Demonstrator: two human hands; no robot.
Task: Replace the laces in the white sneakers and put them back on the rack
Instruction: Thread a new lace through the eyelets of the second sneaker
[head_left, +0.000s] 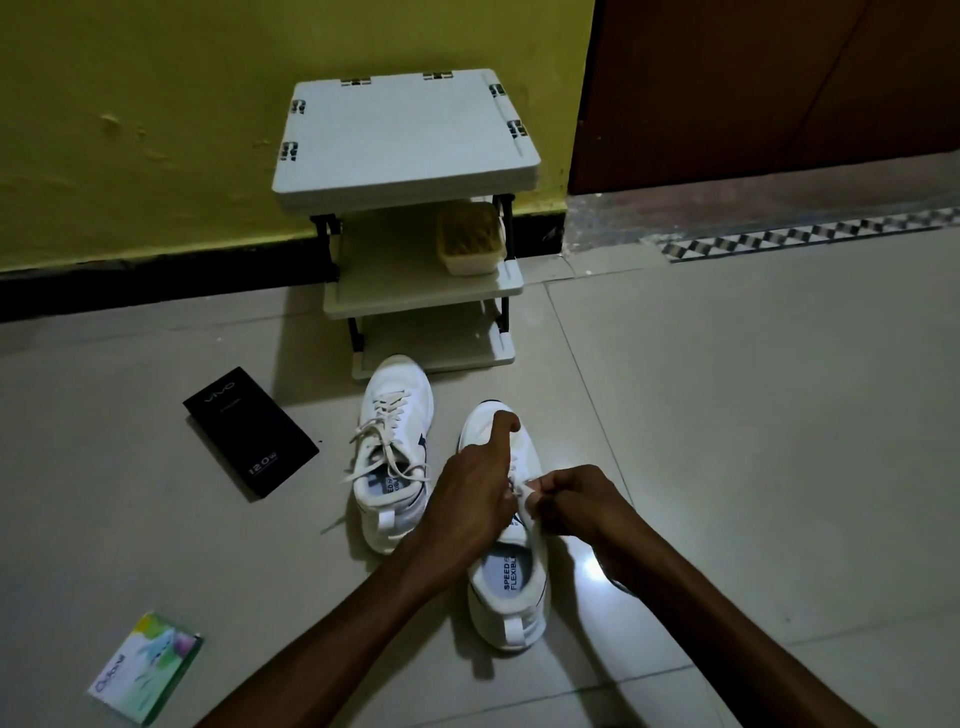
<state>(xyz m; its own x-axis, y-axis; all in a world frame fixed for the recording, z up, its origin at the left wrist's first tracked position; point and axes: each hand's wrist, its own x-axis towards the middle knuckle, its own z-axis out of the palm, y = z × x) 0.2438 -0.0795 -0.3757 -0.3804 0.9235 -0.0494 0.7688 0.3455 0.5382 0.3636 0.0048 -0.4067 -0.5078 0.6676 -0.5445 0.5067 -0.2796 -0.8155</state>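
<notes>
Two white sneakers stand on the tiled floor in front of a small white rack (415, 291). The left sneaker (392, 447) is laced, with loose lace ends trailing over its sides. Both hands work over the right sneaker (511, 582). My left hand (472, 483) lies across its lacing area with curled fingers and one finger stretched toward the toe. My right hand (566, 499) pinches a white lace (524, 493) at the tongue. The lacing under the hands is hidden.
A cream tub (470, 239) sits on the rack's middle shelf. A black phone box (249, 431) lies left of the sneakers, and a small green and white packet (145, 670) near the bottom left. Yellow wall behind, brown door at the right.
</notes>
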